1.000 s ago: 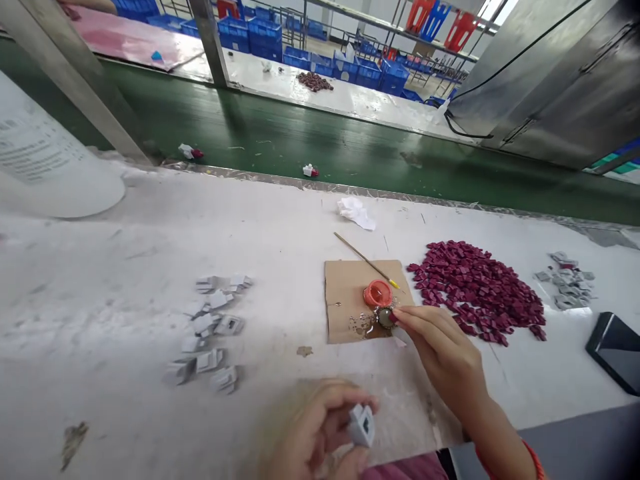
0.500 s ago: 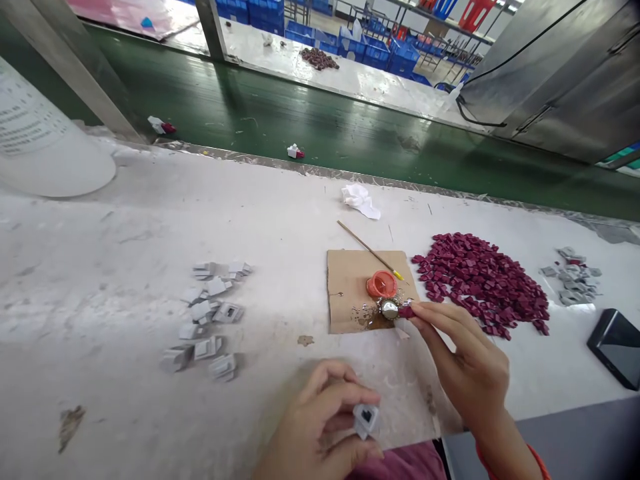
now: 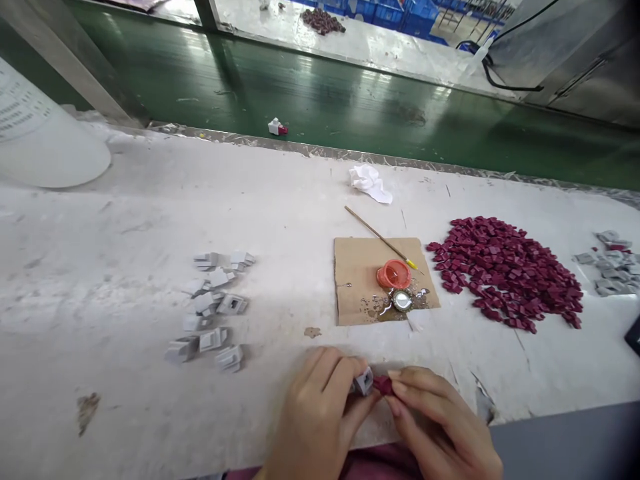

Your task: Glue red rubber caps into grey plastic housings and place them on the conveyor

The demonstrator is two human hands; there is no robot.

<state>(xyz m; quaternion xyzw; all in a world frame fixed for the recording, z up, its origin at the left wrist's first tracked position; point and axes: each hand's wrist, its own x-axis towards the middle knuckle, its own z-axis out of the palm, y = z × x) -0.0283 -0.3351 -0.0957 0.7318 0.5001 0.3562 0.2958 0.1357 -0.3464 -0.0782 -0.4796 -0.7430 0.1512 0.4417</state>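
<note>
Between thumb and fingers my left hand [image 3: 323, 407] grips a small grey plastic piece [image 3: 364, 381] whose square opening shows. My right hand [image 3: 440, 417] pinches a dark red plastic piece [image 3: 383, 385], its end right at the grey piece; whether they touch I cannot tell. Beyond the hands lies a cardboard square [image 3: 357, 301]. On it are a red cap of liquid [image 3: 394, 274], a wet bottle cap [image 3: 402, 300] and the yellow tip of a thin stick [image 3: 380, 237].
Loose grey pieces [image 3: 214, 339] lie to the left. A dark red heap [image 3: 507, 270] and more grey pieces [image 3: 613, 267] are on the right. A green conveyor belt [image 3: 320, 107] crosses behind, carrying a grey-and-red piece [image 3: 277, 127]. Crumpled white tissue [image 3: 370, 182] and a white container [image 3: 45, 133] stand nearer.
My right hand has brought the dark red piece from the bottle cap back to the grey piece in my left hand. The view has tilted down, and the conveyor piece has shifted left.
</note>
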